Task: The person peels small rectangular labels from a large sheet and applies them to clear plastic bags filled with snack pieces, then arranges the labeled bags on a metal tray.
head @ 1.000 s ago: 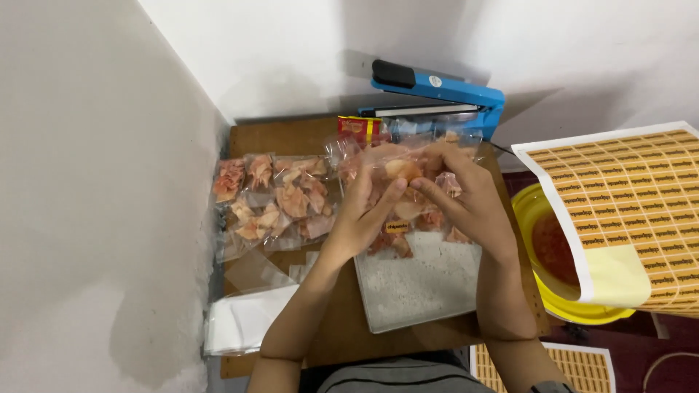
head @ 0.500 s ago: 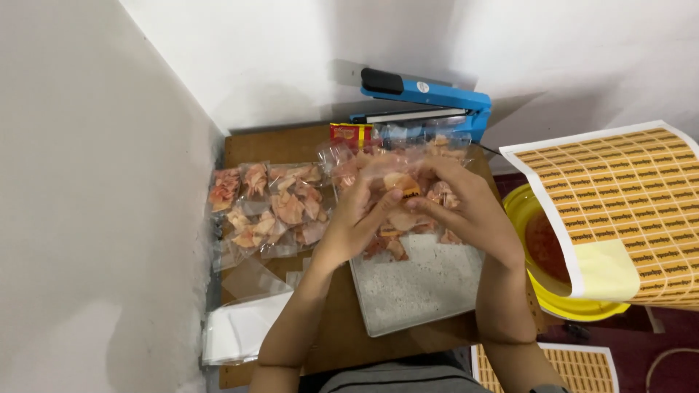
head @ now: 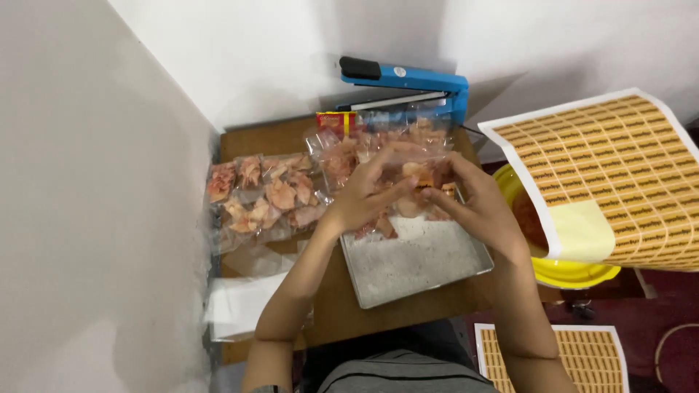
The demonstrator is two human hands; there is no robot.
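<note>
1. Bottom centre of frame: grey shirt (head: 397,372) and both forearms run up toward mid-frame. A second label sheet (head: 561,356) lies at bottom right.
2. Lower left: stack of empty clear bags (head: 237,304) on the wooden table (head: 342,320); same spot as a second ago.
3. Centre: metal tray (head: 415,262), dusted with pale crumbs. A few orange-pink pieces sit at its upper edge, under the hands.
4. Mid-frame, just above the tray: left hand (head: 364,196) and right hand (head: 477,207) are both closed, fingers pinching one clear bag of chips (head: 393,156). Change over the last second: the hands have drawn together, thumbs now almost meeting at the bag's near edge; earlier they sat slightly wider. Bag is held off the tray, not resting flat. Read: the grip is tightening on the bag mouth, and the contents look gathered toward the far end.
5. Left of the hands: filled bags (head: 262,196) lie flat on the table, untouched.
6. Right: yellow bowl (head: 568,269), partly covered by a big label sheet (head: 611,167).
7. Top centre, by the wall: blue heat sealer (head: 408,84), arm raised, right behind the held bag.
</note>
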